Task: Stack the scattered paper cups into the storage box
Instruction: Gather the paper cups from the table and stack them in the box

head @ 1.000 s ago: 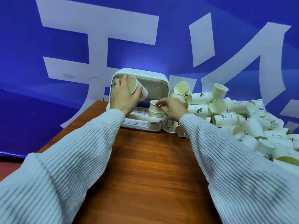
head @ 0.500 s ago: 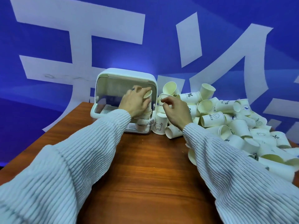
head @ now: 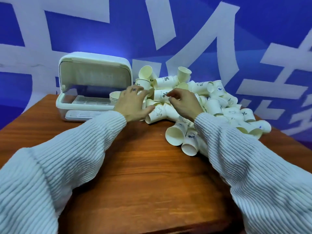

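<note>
A white storage box [head: 94,68] with its lid raised stands at the back left of the wooden table [head: 135,174]. A short stack of cups [head: 114,97] stands in the box's right end. A big heap of white paper cups [head: 212,102] covers the table's right side. My left hand [head: 131,103] hovers with spread fingers over the heap's left edge, its thumb by a lying cup marked HI [head: 157,114]. My right hand [head: 184,102] is over the heap with loosely curled fingers, its fingertips near a cup with a percent sign [head: 161,94]. Neither hand holds a cup.
A blue wall banner [head: 185,31] with large white characters hangs right behind the table. Two cups [head: 175,134] lie on their sides at the heap's near edge. The box's slatted drain tray [head: 84,114] sticks out at its front.
My left hand has let go of the cup stack in the box and moved right to the heap. My right hand has shifted right over the heap. The view has panned right.
</note>
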`<state>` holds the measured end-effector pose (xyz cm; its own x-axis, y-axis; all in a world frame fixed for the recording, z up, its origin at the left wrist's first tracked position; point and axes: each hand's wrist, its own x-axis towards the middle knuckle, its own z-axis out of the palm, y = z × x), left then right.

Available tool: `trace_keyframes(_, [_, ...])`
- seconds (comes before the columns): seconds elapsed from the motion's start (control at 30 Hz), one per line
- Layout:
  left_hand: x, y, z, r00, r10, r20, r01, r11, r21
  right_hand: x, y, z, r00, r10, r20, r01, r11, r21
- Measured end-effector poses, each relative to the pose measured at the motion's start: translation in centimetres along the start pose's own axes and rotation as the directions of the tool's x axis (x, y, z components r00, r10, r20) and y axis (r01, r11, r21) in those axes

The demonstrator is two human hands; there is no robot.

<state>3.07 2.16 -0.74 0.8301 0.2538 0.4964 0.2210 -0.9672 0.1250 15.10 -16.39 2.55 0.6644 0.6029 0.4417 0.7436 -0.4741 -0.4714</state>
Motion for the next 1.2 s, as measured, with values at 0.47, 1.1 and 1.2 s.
trace_keyframes(0.47, [-0.8, 9.5, 2.8, 0.913, 0.214, 0.348, -0.225, 0.974, -0.008, -6.8, 4.6, -7.2, 0.994, 0.103, 0.027, -0.075, 0.853, -0.517])
trace_keyframes(1.1, [-1.1, 7.2, 1.6, 0.978, 0.144, 0.149, -0.146, 0.989, 0.000, -4.3, 7.0, -7.5, 0.839, -0.016, 0.544, 0.511, 0.365, -0.778])
trace_keyframes(1.2, [-1.0, 6.7, 0.9, 0.987, 0.141, 0.075, -0.140, 0.990, -0.021, -3.4, 6.5, -8.6, 0.860, -0.095, 0.502, 0.501, 0.346, -0.793])
